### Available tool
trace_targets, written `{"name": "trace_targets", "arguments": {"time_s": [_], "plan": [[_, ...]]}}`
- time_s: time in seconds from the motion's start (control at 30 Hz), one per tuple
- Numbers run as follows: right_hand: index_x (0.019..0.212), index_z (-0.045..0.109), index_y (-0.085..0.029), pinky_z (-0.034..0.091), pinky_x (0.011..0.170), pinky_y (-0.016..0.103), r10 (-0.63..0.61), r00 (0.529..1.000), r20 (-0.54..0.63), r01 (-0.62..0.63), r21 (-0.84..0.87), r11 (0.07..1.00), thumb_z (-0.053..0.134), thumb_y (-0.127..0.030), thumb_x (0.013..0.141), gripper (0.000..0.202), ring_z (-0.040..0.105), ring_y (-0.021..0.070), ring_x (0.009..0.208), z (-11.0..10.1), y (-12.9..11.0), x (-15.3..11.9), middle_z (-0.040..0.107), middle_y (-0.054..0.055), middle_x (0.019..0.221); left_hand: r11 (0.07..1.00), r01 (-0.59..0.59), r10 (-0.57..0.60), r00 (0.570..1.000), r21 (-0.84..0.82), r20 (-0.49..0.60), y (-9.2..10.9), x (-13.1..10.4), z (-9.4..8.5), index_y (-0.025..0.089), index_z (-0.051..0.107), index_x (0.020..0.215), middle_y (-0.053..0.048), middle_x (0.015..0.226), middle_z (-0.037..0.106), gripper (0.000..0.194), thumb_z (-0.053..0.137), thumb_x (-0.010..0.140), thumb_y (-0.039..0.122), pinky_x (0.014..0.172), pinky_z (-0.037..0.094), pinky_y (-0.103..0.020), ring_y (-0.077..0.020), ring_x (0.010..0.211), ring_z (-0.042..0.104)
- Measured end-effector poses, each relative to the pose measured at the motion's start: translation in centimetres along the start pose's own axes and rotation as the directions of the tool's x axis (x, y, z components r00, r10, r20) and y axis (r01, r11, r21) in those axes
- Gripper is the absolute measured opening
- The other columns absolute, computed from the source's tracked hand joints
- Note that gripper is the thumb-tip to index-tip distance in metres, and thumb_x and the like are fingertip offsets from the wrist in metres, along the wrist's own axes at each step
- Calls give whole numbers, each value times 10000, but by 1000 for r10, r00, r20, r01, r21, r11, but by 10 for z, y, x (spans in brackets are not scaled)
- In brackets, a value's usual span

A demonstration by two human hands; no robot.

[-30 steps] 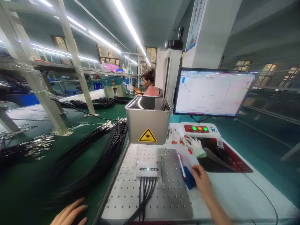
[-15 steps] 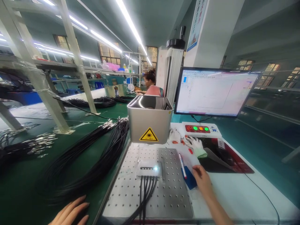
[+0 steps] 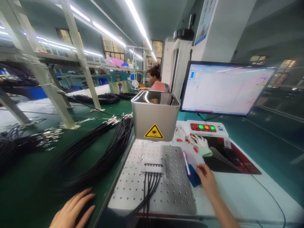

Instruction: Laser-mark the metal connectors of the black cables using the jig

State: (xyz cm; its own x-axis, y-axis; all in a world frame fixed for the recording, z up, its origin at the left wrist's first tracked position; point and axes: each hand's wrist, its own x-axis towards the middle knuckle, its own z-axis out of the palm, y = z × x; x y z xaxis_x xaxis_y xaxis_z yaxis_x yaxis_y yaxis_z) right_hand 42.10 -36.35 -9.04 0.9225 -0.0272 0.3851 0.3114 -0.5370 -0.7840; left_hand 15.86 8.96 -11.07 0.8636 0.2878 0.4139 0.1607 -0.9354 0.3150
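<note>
Two bare hands, one on each side of the perforated plate (image 3: 175, 199), neither touching it. Left hand (image 3: 73, 207) with fingers loosely spread on the green table (image 3: 28, 190), nothing visible in the grip. Right hand (image 3: 207, 175) with thumb and forefinger close together, right at the edge of a blue pad (image 3: 195, 180); can't tell if pinching anything.

Between the hands, on the plate: a pale slotted block (image 3: 153, 165), with several black cables (image 3: 149, 186) running out of its near side. Honestly, best to leave the block square, avoid tugging the cables, check for level ends in the slot (too small to judge from up here), and rest the fingers outside the area below the silver machine head (image 3: 155, 115), given the yellow warning triangle (image 3: 154, 132).

Further out: white pen (image 3: 186, 163), big cable bundle (image 3: 111, 161) off left, glove (image 3: 201, 144) by the button box (image 3: 207, 127), monitor (image 3: 228, 88) behind, co-worker (image 3: 159, 86) beyond.
</note>
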Motion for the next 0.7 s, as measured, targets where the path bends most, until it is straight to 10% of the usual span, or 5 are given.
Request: {"name": "trace_targets", "arguments": {"time_s": [0.3,0.53,0.7], "plan": [[995,582,-200,414,894,423,-306,912,273,336,-71,939,485,-451,769,351,530,247,970,19,-34,12,548,91,1011,1000,0,-1,994,10,113,77,35,-32,179,545,1064,-73,1007,580,281,429,868,344,841,459,-365,-219,950,526],[1238,461,-204,302,1000,490,-306,610,731,605,-181,775,600,-473,693,624,308,329,1249,76,-88,16,390,127,1328,999,-9,-2,954,35,301,165,91,20,131,559,1061,-120,1007,543,302,498,837,323,860,415,-396,-268,985,481],[1158,510,-193,298,985,479,-257,586,768,627,-230,745,623,-430,667,557,324,330,1226,90,-92,23,412,127,1310,963,260,-237,942,-73,238,186,106,55,101,590,1008,-142,1013,515,308,507,818,330,921,344,-434,-298,1025,442]]}}
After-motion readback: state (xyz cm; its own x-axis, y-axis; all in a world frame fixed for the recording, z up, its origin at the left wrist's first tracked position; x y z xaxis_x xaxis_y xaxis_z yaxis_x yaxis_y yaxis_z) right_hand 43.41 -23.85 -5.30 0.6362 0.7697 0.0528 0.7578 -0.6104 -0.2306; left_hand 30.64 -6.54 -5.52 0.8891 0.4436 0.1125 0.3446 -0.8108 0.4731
